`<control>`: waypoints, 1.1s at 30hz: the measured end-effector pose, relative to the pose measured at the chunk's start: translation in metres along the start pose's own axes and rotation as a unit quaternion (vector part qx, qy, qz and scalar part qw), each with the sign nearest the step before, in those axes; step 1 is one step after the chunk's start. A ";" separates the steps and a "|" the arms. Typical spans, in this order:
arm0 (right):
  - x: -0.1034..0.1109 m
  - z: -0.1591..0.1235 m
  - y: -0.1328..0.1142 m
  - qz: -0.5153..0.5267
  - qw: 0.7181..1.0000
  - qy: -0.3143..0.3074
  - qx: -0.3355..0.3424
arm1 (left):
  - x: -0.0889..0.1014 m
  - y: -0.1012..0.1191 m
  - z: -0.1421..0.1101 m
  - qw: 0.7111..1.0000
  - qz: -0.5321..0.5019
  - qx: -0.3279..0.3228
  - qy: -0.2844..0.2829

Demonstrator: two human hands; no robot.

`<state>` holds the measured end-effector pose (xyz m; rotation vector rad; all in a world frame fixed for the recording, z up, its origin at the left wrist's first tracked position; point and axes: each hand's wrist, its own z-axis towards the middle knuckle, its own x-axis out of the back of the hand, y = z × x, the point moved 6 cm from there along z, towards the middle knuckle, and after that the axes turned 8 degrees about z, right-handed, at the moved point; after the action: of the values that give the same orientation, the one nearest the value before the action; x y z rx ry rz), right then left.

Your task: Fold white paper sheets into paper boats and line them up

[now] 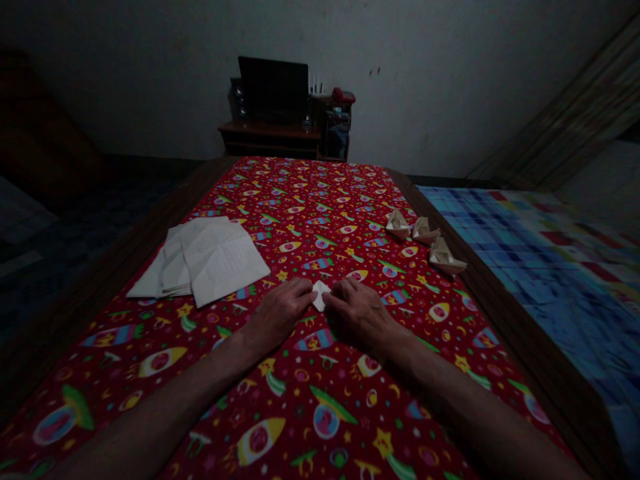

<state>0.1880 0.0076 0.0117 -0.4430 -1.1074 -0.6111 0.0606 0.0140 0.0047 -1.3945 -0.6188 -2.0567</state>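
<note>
A small piece of folded white paper [319, 297] lies on the red patterned cloth [320, 373], between my two hands. My left hand [286, 304] grips its left side, thumb and fingers closed together. From the other side my right hand [361, 305] pinches the paper's right edge, its fingers curled. Much of the paper is covered by the fingertips. To the left is a loose stack of creased paper sheets [227, 263]. On the right stand three folded paper boats [447, 258], close together near the table's right side.
Dark wooden edges [440, 213] border the cloth on both sides. Beyond the far end stands a desk [270, 133] with a black monitor [274, 90], speakers and a red telephone [343, 95]. A blue checked bed cover [500, 247] lies at the right.
</note>
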 end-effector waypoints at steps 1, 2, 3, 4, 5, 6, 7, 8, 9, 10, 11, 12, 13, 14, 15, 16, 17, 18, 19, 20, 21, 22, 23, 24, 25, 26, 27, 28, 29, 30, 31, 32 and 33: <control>-0.001 -0.002 0.004 0.023 1.000 0.007 -0.014 | 0.000 -0.002 -0.001 1.000 -0.016 0.001 0.007; -0.003 -0.003 0.008 0.048 0.998 0.015 -0.037 | 0.000 -0.004 -0.001 0.999 -0.035 0.008 0.015; -0.004 -0.004 0.013 0.071 0.995 0.021 -0.062 | -0.001 -0.007 -0.001 0.998 -0.057 0.018 0.026; -0.006 -0.005 0.017 0.096 0.991 0.027 -0.085 | -0.001 -0.010 -0.001 0.996 -0.079 0.032 0.036; -0.008 -0.006 0.020 0.123 0.986 0.031 -0.106 | -0.002 -0.013 0.000 0.993 -0.101 0.048 0.045; -0.009 -0.006 0.023 0.152 0.980 0.035 -0.122 | -0.002 -0.016 0.000 0.989 -0.121 0.064 0.052; -0.009 -0.005 0.025 0.177 0.975 0.037 -0.132 | -0.003 -0.019 0.001 0.985 -0.139 0.082 0.058; -0.010 -0.004 0.026 0.199 0.969 0.037 -0.143 | -0.003 -0.021 0.002 0.981 -0.155 0.101 0.064; -0.010 -0.003 0.027 0.219 0.963 0.037 -0.156 | -0.003 -0.023 0.002 0.976 -0.167 0.118 0.070; -0.011 -0.003 0.028 0.231 0.958 0.036 -0.168 | -0.003 -0.025 0.003 0.972 -0.176 0.134 0.074; -0.011 -0.002 0.029 0.233 0.955 0.035 -0.179 | -0.003 -0.026 0.003 0.969 -0.183 0.148 0.076; -0.011 -0.001 0.029 0.233 0.954 0.032 -0.187 | -0.003 -0.026 0.003 0.966 -0.187 0.159 0.076; -0.011 -0.001 0.028 0.229 0.953 0.030 -0.194 | -0.003 -0.027 0.003 0.965 -0.188 0.169 0.074; -0.011 -0.001 0.028 0.223 0.954 0.027 -0.200 | -0.003 -0.027 0.003 0.963 -0.187 0.179 0.071; -0.011 0.000 0.027 0.214 0.955 0.023 -0.205 | -0.004 -0.028 0.003 0.962 -0.183 0.188 0.067; -0.011 0.000 0.026 0.202 0.956 0.017 -0.211 | -0.005 -0.029 0.004 0.962 -0.177 0.198 0.064; -0.011 0.000 0.026 0.190 0.957 0.011 -0.217 | -0.005 -0.030 0.004 0.962 -0.170 0.206 0.062; -0.011 0.000 0.026 0.178 0.958 0.005 -0.224 | -0.006 -0.031 0.004 0.961 -0.163 0.213 0.059; -0.011 0.001 0.026 0.168 0.958 -0.001 -0.230 | -0.006 -0.032 0.005 0.962 -0.156 0.218 0.054; -0.011 0.001 0.026 0.161 0.959 -0.007 -0.235 | -0.007 -0.033 0.006 0.963 -0.145 0.221 0.047; -0.011 0.002 0.026 0.154 0.959 -0.012 -0.238 | -0.007 -0.035 0.007 0.965 -0.132 0.223 0.037; -0.010 0.002 0.027 0.148 0.960 -0.017 -0.238 | -0.008 -0.036 0.008 0.967 -0.116 0.227 0.027; -0.010 0.003 0.027 0.141 0.961 -0.023 -0.238 | -0.008 -0.037 0.009 0.968 -0.100 0.230 0.017; -0.010 0.004 0.028 0.133 0.962 -0.030 -0.238 | -0.009 -0.038 0.009 0.969 -0.086 0.232 0.008; -0.010 0.005 0.028 0.124 0.963 -0.038 -0.236 | -0.009 -0.039 0.009 0.969 -0.075 0.235 0.001; -0.010 0.006 0.029 0.116 0.964 -0.048 -0.233 | -0.010 -0.040 0.009 0.969 -0.069 0.237 -0.005; -0.010 0.007 0.029 0.109 0.965 -0.058 -0.230 | -0.011 -0.041 0.009 0.969 -0.066 0.237 -0.009; -0.010 0.007 0.029 0.104 0.965 -0.069 -0.229 | -0.012 -0.041 0.009 0.969 -0.065 0.236 -0.012; -0.010 0.008 0.029 0.101 0.965 -0.079 -0.229 | -0.013 -0.042 0.009 0.970 -0.065 0.235 -0.015; -0.009 0.009 0.029 0.098 0.964 -0.090 -0.230 | -0.013 -0.043 0.009 0.970 -0.066 0.233 -0.019; -0.008 0.010 0.029 0.095 0.963 -0.099 -0.232 | -0.014 -0.043 0.008 0.970 -0.068 0.231 -0.023; -0.007 0.011 0.029 0.092 0.962 -0.107 -0.235 | -0.015 -0.044 0.008 0.971 -0.069 0.228 -0.027; -0.006 0.011 0.029 0.090 0.961 -0.114 -0.236 | -0.015 -0.044 0.008 0.971 -0.070 0.226 -0.032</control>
<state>0.1974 0.0378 0.0099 -1.0373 -1.1200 -0.6749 0.0407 0.0544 -0.0090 -1.1748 -1.1592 -1.8235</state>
